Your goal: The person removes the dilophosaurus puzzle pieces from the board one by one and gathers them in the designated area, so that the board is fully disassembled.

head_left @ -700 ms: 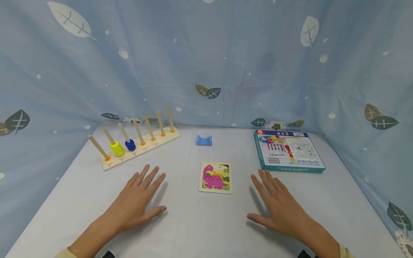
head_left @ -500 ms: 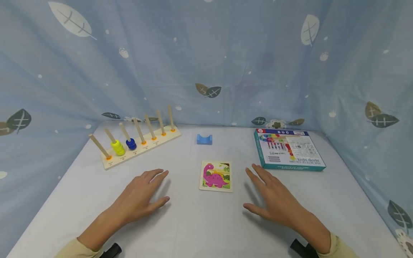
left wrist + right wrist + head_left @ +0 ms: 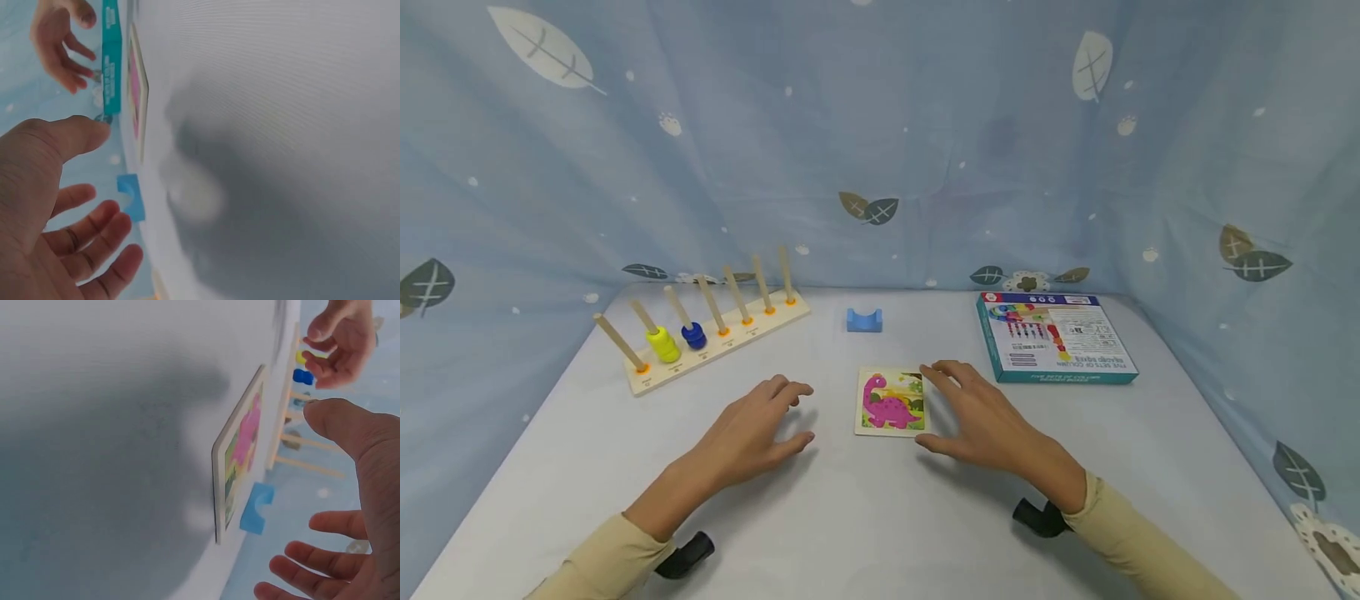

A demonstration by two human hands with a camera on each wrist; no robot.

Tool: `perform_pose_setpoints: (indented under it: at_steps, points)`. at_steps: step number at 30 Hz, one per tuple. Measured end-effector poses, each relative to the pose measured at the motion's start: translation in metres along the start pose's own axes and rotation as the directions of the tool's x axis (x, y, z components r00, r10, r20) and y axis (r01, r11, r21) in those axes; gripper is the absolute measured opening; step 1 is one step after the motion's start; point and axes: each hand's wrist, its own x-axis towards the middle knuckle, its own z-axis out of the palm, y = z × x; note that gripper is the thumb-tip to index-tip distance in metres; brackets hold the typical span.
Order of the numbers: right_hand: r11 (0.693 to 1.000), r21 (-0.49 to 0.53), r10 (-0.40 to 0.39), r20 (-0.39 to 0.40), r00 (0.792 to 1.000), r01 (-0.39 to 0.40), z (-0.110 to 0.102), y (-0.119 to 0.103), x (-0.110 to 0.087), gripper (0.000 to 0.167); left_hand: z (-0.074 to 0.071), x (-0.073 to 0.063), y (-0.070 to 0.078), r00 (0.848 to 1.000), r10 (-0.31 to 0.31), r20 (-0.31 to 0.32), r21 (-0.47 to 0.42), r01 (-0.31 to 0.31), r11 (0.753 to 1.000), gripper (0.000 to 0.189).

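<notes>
A square dinosaur puzzle (image 3: 891, 403) in a pale wooden frame lies flat on the white table, its pink dinosaur facing up. Close by its right edge is my right hand (image 3: 992, 423), thumb and fingers spread apart; in the right wrist view nothing sits between them and the puzzle (image 3: 240, 447) lies beyond. Left of the puzzle, a short gap away, my left hand (image 3: 752, 433) hovers over the cloth with loosely bent fingers and nothing in them. Its shadow shows on the table in the left wrist view.
At the back left stands a wooden peg board (image 3: 718, 342) with yellow and blue beads on two pegs. A small blue curved block (image 3: 864, 321) sits behind the puzzle. A flat toy box (image 3: 1056, 337) lies at the back right, before a leaf-patterned curtain (image 3: 940, 150).
Both hands have moved inward toward the puzzle, the right one coming up to its edge. Their fingers have gone from spread straight to more bent. The view has shifted slightly.
</notes>
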Motion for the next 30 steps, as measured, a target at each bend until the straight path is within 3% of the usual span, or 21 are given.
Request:
perform_pose_setpoints:
  at_steps: [11,25,30]
  points:
    - [0.999,0.003,-0.043,-0.016,0.999,0.043,0.02,-0.002,0.027,0.074,0.013,0.028,0.007,0.998,0.008,0.067,-0.065,-0.004,0.998,0.053]
    - [1.0,-0.002,-0.019,0.008,1.0,0.019,0.038,-0.007,0.051,0.06,0.021,0.061,0.01,0.995,0.044,0.091,-0.032,-0.042,0.999,0.051]
    - [0.998,-0.045,-0.043,-0.011,0.999,0.042,0.044,-0.008,0.055,0.044,0.024,0.072,0.011,0.994,0.056,0.098,-0.026,-0.053,0.998,0.05]
